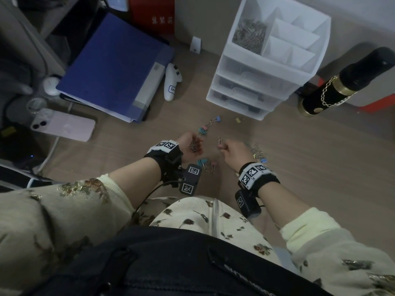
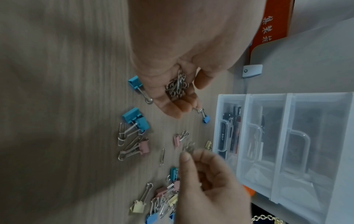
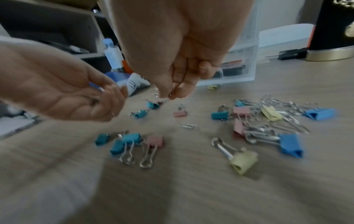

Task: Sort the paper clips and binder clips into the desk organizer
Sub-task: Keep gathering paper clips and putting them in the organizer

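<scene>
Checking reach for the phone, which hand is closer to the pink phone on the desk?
Left. The left hand is nearer to the pink phone, which lies off to its left; the right hand is farther away, beyond the left hand.

Left hand (image 1: 191, 146) lies palm-up and cupped, while right hand (image 1: 234, 151) hovers beside it, fingertips pinched together.

Pale wood-grain counter (image 3: 191, 189), matt laminate look. White translucent plastic desk organizer (image 1: 252, 86), smooth, frosted drawer fronts. Silver wire paper clips (image 2: 177, 86), bare shiny metal. Pastel-painted metal binder clips (image 3: 243, 160), matt bodies, glossy wire handles.
</scene>
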A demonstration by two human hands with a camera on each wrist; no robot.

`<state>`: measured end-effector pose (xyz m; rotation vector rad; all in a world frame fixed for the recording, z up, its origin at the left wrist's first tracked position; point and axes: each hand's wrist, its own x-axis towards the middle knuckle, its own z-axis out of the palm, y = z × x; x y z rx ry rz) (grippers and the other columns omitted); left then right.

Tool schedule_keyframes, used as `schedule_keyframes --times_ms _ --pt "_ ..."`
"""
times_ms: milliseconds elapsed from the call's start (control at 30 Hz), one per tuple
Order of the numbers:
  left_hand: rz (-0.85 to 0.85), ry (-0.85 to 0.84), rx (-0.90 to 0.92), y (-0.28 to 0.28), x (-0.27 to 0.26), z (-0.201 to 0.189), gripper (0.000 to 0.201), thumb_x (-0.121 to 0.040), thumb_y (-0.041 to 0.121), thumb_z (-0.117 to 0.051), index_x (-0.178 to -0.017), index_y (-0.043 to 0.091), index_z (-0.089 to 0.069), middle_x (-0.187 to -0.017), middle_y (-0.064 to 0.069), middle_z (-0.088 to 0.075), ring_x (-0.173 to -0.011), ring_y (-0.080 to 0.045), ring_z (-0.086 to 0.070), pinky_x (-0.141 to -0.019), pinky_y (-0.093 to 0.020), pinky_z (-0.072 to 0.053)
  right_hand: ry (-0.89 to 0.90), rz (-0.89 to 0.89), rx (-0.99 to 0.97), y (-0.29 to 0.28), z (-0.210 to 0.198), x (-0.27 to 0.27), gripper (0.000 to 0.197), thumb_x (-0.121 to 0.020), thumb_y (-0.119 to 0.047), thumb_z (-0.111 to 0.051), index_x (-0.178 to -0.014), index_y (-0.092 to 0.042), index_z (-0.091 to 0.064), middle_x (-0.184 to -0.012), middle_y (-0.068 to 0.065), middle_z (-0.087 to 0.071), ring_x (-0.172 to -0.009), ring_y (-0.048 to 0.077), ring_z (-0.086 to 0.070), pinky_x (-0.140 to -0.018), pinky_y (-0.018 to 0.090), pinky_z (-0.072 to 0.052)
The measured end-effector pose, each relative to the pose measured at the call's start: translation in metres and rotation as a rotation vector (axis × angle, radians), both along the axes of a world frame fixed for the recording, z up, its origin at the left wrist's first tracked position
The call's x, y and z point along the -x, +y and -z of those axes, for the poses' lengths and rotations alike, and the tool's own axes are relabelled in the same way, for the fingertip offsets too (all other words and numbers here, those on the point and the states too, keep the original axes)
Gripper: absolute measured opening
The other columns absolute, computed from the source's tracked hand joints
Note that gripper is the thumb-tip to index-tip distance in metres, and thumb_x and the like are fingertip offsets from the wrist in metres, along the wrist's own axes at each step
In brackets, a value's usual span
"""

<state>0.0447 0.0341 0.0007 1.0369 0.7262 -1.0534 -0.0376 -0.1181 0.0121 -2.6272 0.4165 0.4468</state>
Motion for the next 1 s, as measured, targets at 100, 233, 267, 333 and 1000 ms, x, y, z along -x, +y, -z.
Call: schedule_keyframes --times_ms 100,233,267,333,1000 --pt "0.032 0.007 0.027 -0.004 0.001 0.003 0.028 -0.092 0.011 -0.035 -0.072 0.005 -0.052 -0.067 -0.005 -0.047 -0.060 -0.015 -0.046 -0.059 -0.026 -0.044 -0.116 -0.053 -0.036 0.010 -0.015 -0.008 0.012 -0.092 -0.018 -0.054 -0.098 -0.011 -0.061 -0.102 0.009 -0.066 -0.094 0.025 -0.060 -0.083 0.034 -0.048" --pt "0.085 -0.014 0.087 -0.008 0.004 0.002 0.021 -0.092 0.008 -0.034 -0.076 0.006 -0.048 -0.072 -0.007 -0.048 -0.066 -0.016 -0.048 -0.062 -0.025 -0.047 -0.198 -0.107 -0.193 0.023 -0.024 -0.011 0.013 -0.091 -0.013 -0.057 -0.102 -0.012 -0.064 -0.105 0.005 -0.067 -0.095 0.017 -0.059 -0.086 0.026 -0.045" --pt "0.083 -0.005 0.104 -0.009 0.004 0.003 0.021 -0.093 0.006 -0.034 -0.078 0.006 -0.048 -0.075 -0.008 -0.049 -0.067 -0.016 -0.049 -0.060 -0.023 -0.048 -0.201 -0.115 -0.230 0.024 -0.024 -0.010 0.017 -0.090 -0.012 -0.058 -0.105 -0.013 -0.065 -0.108 0.004 -0.067 -0.099 0.017 -0.060 -0.090 0.026 -0.045" --pt "0.086 -0.018 0.096 -0.009 0.003 0.004 0.021 -0.096 0.008 -0.035 -0.083 0.007 -0.051 -0.079 -0.008 -0.054 -0.070 -0.016 -0.053 -0.058 -0.024 -0.051 -0.211 -0.131 -0.283 0.025 -0.023 -0.009 0.024 -0.090 -0.010 -0.058 -0.112 -0.015 -0.064 -0.113 0.002 -0.066 -0.103 0.015 -0.060 -0.095 0.028 -0.046" --pt "0.088 -0.030 -0.040 0.001 -0.005 0.012 0.030 -0.091 0.014 -0.037 -0.064 0.012 -0.049 -0.043 0.004 -0.041 -0.037 -0.007 -0.036 -0.036 -0.014 -0.033 0.166 -0.264 0.007 0.015 0.026 0.019 0.020 -0.084 -0.009 -0.049 -0.103 -0.008 -0.058 -0.106 0.012 -0.053 -0.096 0.028 -0.052 -0.074 0.030 -0.037"
